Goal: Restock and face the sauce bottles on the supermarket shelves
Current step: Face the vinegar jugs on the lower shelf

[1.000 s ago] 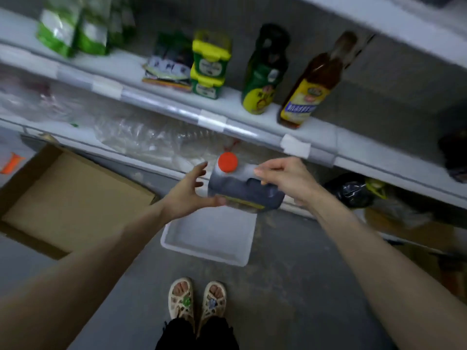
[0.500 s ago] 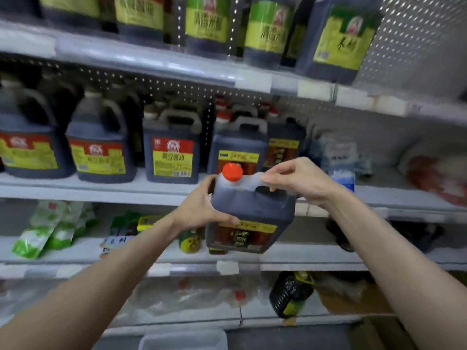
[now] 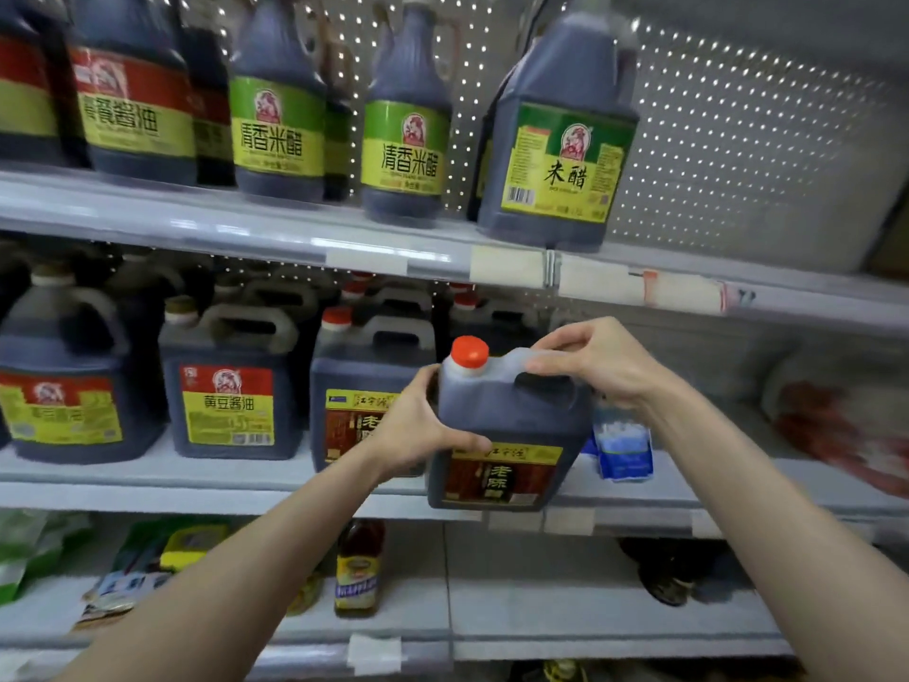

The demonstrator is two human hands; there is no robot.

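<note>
I hold a dark sauce jug (image 3: 511,425) with an orange-red cap and a yellow and brown label in front of the middle shelf (image 3: 196,489). My right hand (image 3: 590,361) grips its top handle. My left hand (image 3: 418,425) grips its left side, thumb across the front. The jug hangs just right of a matching jug (image 3: 364,386) that stands on the middle shelf. It is upright, its base level with the shelf's front edge.
Soy sauce jugs (image 3: 226,386) fill the middle shelf's left. Vinegar bottles (image 3: 556,140) stand on the top shelf. A blue and white packet (image 3: 622,447) lies behind the held jug. The lower shelf holds a small amber bottle (image 3: 358,568) and packets.
The view swung up from the floor and low shelves to the upper shelves. Both hands raised the jug from above the white floor tray up to the middle shelf.
</note>
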